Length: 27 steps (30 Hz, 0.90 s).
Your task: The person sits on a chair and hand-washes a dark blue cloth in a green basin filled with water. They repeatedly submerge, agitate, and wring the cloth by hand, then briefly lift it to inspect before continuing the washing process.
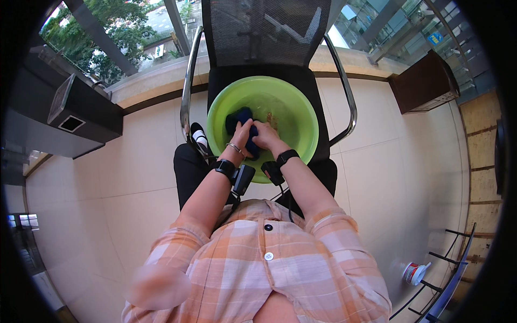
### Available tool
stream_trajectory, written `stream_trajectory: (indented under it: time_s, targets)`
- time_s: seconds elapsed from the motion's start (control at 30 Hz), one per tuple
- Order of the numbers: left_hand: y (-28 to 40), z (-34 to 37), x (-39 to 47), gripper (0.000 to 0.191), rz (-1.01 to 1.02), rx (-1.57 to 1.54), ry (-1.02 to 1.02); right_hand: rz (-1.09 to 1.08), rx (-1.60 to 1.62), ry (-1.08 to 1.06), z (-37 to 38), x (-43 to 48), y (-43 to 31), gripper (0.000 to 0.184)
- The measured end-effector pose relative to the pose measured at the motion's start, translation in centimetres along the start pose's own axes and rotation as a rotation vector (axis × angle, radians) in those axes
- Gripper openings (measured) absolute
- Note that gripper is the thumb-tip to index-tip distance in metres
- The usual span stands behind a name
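A light green plastic basin [305, 121] with water in it rests on the seat of a black office chair [262, 40]. Inside it, a dark blue cloth [239, 117] is bunched up between both hands. My left hand [243, 136] grips the cloth from the left, its thumb close to the other hand. From the right, my right hand [265, 134] also has hold of the cloth, fingers curled and partly hidden. Some brown-gold marks [272, 119] show on the basin's bottom beyond my right hand; what they are I cannot tell.
Chrome armrests [350, 101] flank the basin. Black devices [244, 179] with cables are strapped to both wrists. A dark box-shaped unit [93, 109] stands left, a brown cabinet [424, 87] right. A white tub [415, 273] and a black metal rack [452, 262] are at lower right.
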<state>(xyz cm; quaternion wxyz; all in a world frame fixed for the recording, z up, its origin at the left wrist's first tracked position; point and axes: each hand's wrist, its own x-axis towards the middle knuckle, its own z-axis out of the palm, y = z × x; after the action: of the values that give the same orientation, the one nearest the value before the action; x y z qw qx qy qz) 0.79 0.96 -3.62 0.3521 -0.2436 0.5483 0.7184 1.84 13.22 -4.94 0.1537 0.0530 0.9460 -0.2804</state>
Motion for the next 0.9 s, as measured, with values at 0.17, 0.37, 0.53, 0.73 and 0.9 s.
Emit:
stream_trajectory:
  time_s: [0.17, 0.37, 0.53, 0.73, 0.9]
  targets:
    - [0.3, -1.8, 0.3, 0.084, -0.203, -0.343, -0.2, -0.264, 0.555, 0.043, -1.5, -1.2, -2.4, 0.028]
    - [0.2, 0.1, -3.2, 0.041, 0.099, -0.449, -0.025, -0.334, 0.44, 0.338, -3.9, -5.1, -6.6, 0.036]
    - [-0.1, 0.4, -2.6, 0.027, 0.173, -0.429, 0.017, -0.279, 0.283, 0.371, -4.4, -6.2, -7.5, 0.034]
    - [-1.8, -0.6, 2.3, 0.035, 0.214, -0.397, -0.208, -0.165, 0.177, 0.424, -4.3, -5.1, -6.5, 0.032]
    - [-1.6, 0.7, 3.7, 0.038, 0.123, -0.174, 0.008, -0.023, 0.181, 0.401, -4.1, -2.9, -3.9, 0.035]
